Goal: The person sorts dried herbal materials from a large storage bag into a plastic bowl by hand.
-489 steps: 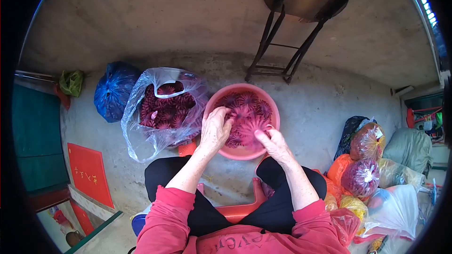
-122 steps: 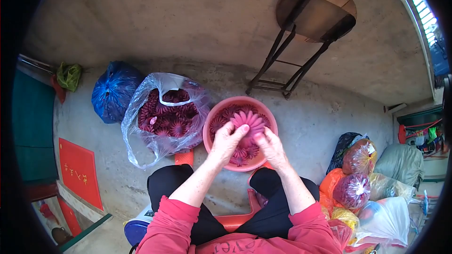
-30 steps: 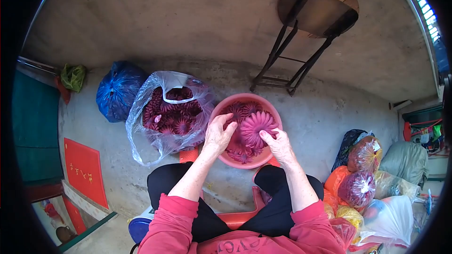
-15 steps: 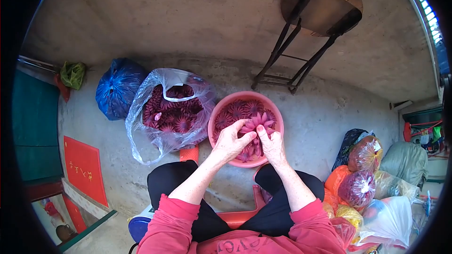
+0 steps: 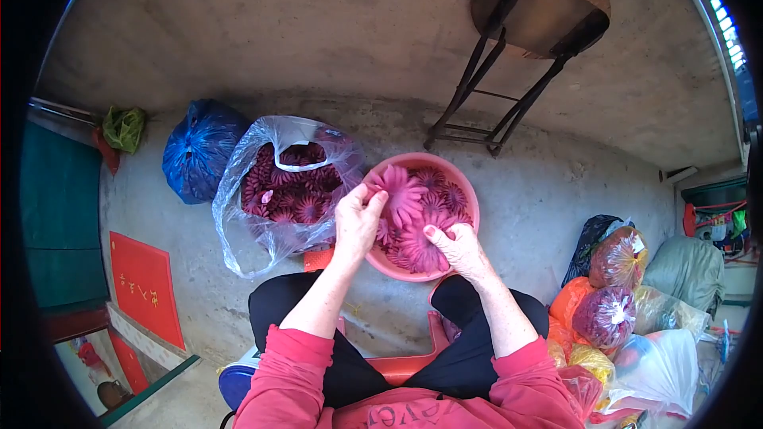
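A pink plastic basin (image 5: 472, 191) stands on the floor before my knees, holding many dark pink, many-petalled flower heads (image 5: 429, 178). Between the thumb and fingers of my left hand (image 5: 358, 224), at the basin's left side, is the edge of a lighter pink flower head (image 5: 403, 195), its petals fanned out to the right. My right hand (image 5: 464, 253) is closed at the basin's lower right, with its thumb over another pink flower head (image 5: 421, 246). The right fingers are partly hidden below.
Left of the basin is an open clear plastic bag (image 5: 238, 248) full of similar flower heads. A tied blue bag (image 5: 195, 151) sits behind it. A folding stool (image 5: 540, 8) leans on the wall. Several filled bags (image 5: 604, 316) are piled at right; a red sheet (image 5: 145, 290) lies left.
My hands have moved apart, the left one leftward and upward, the right slightly down. The single flower head between them has given way to two spread pink ones, one at each hand.
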A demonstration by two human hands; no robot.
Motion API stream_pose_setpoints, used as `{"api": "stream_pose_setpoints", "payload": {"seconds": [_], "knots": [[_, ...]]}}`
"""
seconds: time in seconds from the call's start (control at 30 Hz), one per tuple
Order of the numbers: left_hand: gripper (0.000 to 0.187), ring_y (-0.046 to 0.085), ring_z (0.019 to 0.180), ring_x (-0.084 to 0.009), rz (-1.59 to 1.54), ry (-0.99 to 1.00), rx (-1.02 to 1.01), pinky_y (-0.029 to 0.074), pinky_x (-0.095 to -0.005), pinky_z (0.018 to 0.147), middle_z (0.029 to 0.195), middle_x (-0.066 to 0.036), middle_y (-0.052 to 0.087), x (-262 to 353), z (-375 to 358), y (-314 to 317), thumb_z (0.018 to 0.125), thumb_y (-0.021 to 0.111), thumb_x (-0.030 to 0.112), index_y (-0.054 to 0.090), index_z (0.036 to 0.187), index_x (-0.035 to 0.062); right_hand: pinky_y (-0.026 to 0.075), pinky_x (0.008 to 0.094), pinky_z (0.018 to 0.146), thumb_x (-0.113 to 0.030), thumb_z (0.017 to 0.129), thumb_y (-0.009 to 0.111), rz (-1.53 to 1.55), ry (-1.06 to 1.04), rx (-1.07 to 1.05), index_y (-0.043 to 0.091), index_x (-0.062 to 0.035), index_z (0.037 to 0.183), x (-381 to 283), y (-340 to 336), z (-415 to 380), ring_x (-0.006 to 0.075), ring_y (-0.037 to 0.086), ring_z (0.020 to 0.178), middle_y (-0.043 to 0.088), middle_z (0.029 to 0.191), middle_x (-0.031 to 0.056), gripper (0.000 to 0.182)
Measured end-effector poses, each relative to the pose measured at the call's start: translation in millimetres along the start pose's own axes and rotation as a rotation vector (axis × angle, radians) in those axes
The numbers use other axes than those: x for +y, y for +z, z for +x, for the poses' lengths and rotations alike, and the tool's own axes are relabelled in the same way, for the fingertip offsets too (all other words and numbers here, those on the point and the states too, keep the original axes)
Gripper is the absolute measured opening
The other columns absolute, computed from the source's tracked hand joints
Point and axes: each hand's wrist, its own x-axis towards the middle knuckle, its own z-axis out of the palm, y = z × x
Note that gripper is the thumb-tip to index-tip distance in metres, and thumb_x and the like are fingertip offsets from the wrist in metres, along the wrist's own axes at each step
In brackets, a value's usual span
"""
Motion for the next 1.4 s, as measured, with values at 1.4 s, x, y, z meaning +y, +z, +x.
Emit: {"api": "stream_pose_setpoints", "payload": {"seconds": [1.4], "knots": [[0.02, 0.051, 0.066, -0.0076, -0.286, 0.051, -0.064, 0.042, -0.0172, 0.061, 0.079, -0.003, 0.058, -8, -8, 27, 0.077, 0.061, 0.004, 0.056, 0.096, 0.0034, 0.045, 0.0204, 0.061, -0.026, 0.082, 0.063, -0.18, -0.417, 0.389, 0.063, 0.0016, 0.088, 16, 9, 13, 0.0097, 0.055, 0.065, 0.064, 0.076, 0.0051, 0.029]]}}
